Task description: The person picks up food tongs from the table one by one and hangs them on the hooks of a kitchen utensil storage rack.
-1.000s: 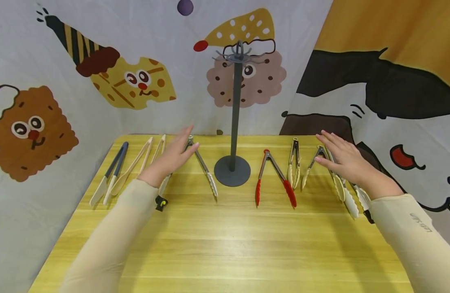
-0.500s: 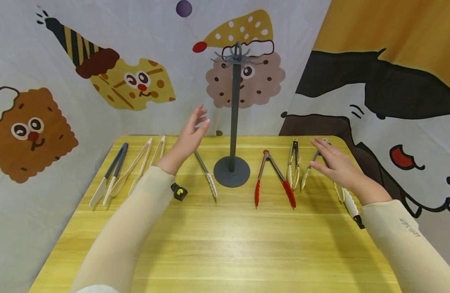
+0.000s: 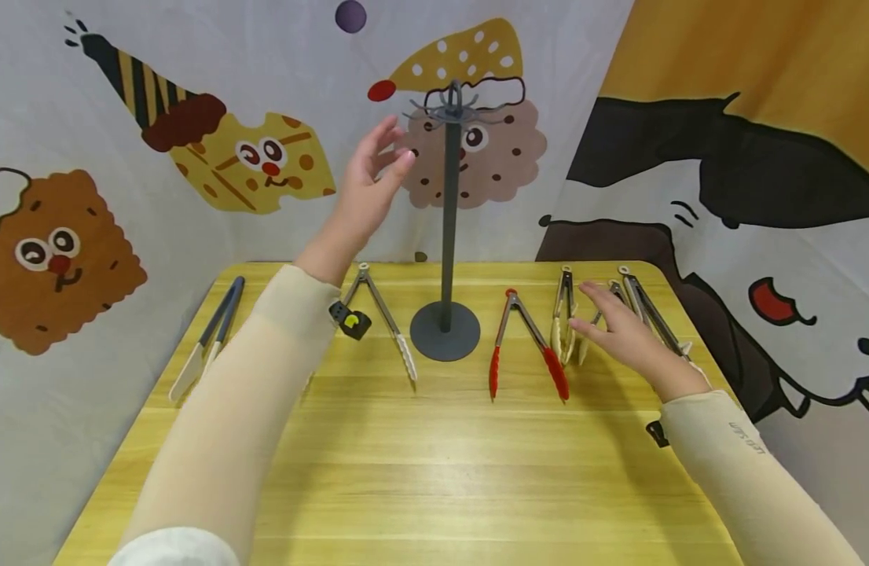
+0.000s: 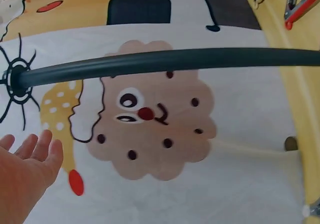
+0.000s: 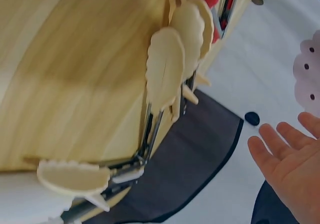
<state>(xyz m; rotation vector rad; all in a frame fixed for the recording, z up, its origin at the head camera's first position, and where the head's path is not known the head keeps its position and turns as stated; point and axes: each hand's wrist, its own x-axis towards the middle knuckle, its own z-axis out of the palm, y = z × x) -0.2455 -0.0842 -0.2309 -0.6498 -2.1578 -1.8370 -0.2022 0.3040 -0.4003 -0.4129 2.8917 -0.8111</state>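
My left hand (image 3: pixel 369 177) is raised in the air left of the grey stand (image 3: pixel 450 228), just below its ring of hooks (image 3: pixel 452 114). Its fingers are loosely bent and touch nothing; the left wrist view shows them apart from the hooks. My right hand (image 3: pixel 621 334) hovers over the cream-tipped tongs (image 3: pixel 564 318) and the tongs beside them, fingers extended, holding nothing. Right of the stand lie red-tipped tongs (image 3: pixel 557 373), legs spread. White-tipped tongs (image 3: pixel 406 358) lie to its left, partly behind my left forearm. In the right wrist view, cream tong heads (image 5: pixel 165 68) line the table.
Blue-handled tongs (image 3: pixel 225 314) lie at the table's far left. More tongs (image 3: pixel 654 310) lie at the right edge, partly covered by my right arm. A printed cloth (image 3: pixel 265 236) hangs behind the wooden table (image 3: pixel 434 472).
My left hand has risen from above the white-tipped tongs to near the stand's hooks. My right hand has drifted left over the tongs. The stand and tongs have stayed in place.
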